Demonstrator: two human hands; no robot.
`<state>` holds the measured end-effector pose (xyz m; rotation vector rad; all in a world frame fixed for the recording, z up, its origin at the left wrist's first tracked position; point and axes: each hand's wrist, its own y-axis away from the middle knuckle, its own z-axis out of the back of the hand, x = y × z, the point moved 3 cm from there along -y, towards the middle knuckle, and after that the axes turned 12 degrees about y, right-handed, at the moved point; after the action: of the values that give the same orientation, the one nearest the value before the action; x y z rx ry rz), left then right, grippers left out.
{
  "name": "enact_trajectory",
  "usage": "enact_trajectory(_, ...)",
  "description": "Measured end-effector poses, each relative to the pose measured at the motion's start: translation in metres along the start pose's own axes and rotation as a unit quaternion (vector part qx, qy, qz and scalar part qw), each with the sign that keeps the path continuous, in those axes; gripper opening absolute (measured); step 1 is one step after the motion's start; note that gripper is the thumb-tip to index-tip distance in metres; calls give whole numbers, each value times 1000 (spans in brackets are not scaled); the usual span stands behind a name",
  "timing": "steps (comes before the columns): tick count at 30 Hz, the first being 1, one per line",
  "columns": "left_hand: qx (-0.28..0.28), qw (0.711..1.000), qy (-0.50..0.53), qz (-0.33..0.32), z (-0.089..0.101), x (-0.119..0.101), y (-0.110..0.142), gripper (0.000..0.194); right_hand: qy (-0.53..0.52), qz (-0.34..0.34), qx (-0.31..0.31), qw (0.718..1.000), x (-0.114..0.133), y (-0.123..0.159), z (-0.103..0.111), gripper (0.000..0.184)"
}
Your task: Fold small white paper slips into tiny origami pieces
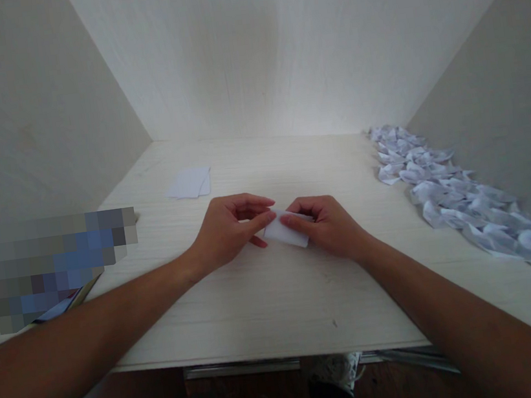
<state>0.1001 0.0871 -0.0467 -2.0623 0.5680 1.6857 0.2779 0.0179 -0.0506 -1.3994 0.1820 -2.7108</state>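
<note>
A small piece of white paper (290,232), seemingly folded, is held just above the middle of the table. My right hand (330,224) grips its right side, thumb on top and fingers curled behind. At the paper's left end, my left hand (230,230) pinches the edge between thumb and fingers, with the other fingers partly spread. The paper's underside is hidden. Beyond my left hand, a few flat white paper sheets (188,183) lie overlapping on the table.
Many folded white paper pieces (466,199) lie in a long band along the table's right side. A blurred-out bluish item (77,253) sits by the left wall. Walls enclose the pale wooden table (261,317) at the back and both sides.
</note>
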Motion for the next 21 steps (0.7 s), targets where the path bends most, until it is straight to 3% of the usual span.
enact_trajectory(7,17,999,38,22,-3,1,1,32,31,20,13,999,4,1,-2,32)
enact_trajectory(16,52,988,85,114,-5,6,0,29,67,28,-30,997,6,0,2,28)
enact_trajectory(21,18,989,73,128,-3,6,-2,23,43,13,-29,999,4,0,0,29)
